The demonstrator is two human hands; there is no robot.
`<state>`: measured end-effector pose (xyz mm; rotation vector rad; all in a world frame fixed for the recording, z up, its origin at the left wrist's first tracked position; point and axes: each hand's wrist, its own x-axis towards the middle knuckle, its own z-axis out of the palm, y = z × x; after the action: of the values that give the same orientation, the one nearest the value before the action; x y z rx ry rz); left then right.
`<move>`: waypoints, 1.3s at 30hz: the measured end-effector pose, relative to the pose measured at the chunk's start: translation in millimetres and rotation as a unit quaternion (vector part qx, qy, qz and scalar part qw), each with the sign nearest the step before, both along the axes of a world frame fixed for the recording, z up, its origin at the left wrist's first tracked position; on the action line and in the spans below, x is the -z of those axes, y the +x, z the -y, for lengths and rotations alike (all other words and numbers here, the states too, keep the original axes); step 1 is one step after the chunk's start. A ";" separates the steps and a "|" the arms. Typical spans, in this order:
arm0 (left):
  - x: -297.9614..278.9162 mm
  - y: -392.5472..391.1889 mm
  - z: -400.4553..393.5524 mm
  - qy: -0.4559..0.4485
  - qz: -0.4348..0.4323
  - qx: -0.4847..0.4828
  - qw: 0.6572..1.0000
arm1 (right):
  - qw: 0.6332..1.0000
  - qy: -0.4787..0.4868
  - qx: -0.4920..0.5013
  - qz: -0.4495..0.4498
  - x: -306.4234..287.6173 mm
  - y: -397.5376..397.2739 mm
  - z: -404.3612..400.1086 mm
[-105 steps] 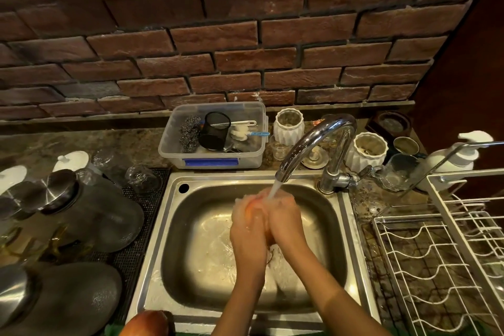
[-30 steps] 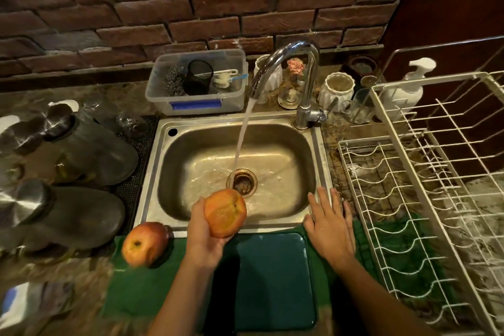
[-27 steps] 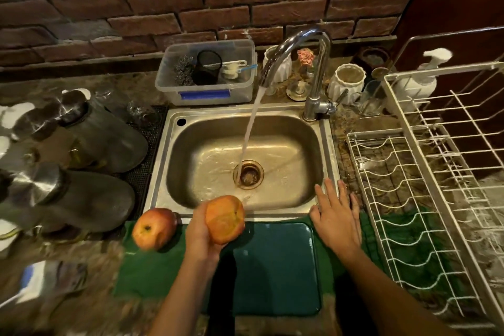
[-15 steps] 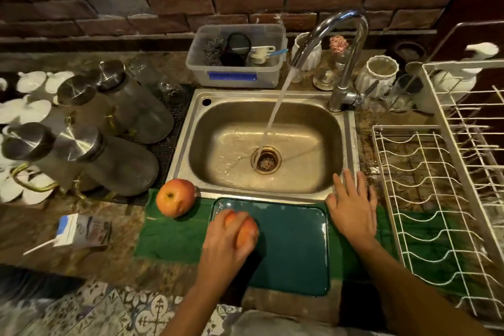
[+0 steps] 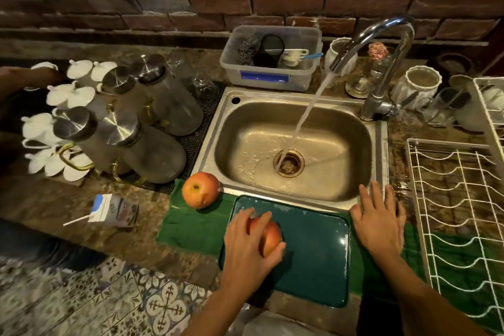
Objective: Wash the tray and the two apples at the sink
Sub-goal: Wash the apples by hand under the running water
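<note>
Left hand (image 5: 252, 247) is curled over an apple (image 5: 268, 234) on the left part of the teal tray (image 5: 313, 259); fingers cover most of the fruit, so can't tell if it rests on the tray or is just held against it. Right hand (image 5: 379, 222) lies flat, fingers spread, gripping nothing, on the green cloth (image 5: 191, 224) at the tray's right edge, fingertips at the sink (image 5: 297, 144) rim. Second apple (image 5: 201, 190) sits on the cloth by the sink's front-left corner, apart from the tray. Tap (image 5: 381, 63) is running; the stream hits the drain, basin otherwise holds only water. Clear plastic tub (image 5: 272, 58) behind the sink holds a steel scourer, a dark mesh cup and some white pieces too small to identify. Wire rack (image 5: 458, 213) is cut off at the right. Glass jars (image 5: 152, 144) with metal lids stand left, contents unclear.
</note>
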<state>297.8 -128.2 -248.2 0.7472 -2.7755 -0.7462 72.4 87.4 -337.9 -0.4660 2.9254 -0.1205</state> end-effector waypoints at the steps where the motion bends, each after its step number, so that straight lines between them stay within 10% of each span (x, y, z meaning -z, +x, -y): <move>1: -3.2 -2.8 7.1 0.015 -0.018 -0.047 0.999 | 1.000 0.002 -0.001 -0.001 1.4 -0.7 -0.6; 7: -8.8 -27.4 93.1 -0.025 -0.006 -0.297 0.954 | 1.000 0.005 -0.003 -0.001 1.9 -0.7 3.2; 20: 12.3 -38.8 137.6 0.025 0.091 -0.290 0.952 | 1.000 0.014 -0.003 0.008 -9.8 1.4 7.4; 28: -18.5 -156.4 98.8 0.306 -0.099 -0.275 0.906 | 0.997 0.026 0.023 0.068 -17.7 -3.4 14.0; 33: -40.3 -235.1 62.4 0.512 -0.087 -0.254 0.816 | 0.912 -0.354 0.174 0.112 -68.8 -30.2 68.5; 37: -43.0 -257.5 46.6 0.659 -0.078 -0.247 0.706 | 0.829 -0.505 0.029 0.238 -120.0 -60.6 140.4; 39: -40.1 -261.3 44.5 0.634 -0.089 -0.226 0.734 | 0.803 -0.530 0.002 0.273 -131.7 -71.7 166.5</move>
<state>36.5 -172.7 -208.0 1.3042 -1.4098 -2.3763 0.7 -79.2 -206.3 -0.4316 2.0189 -1.6197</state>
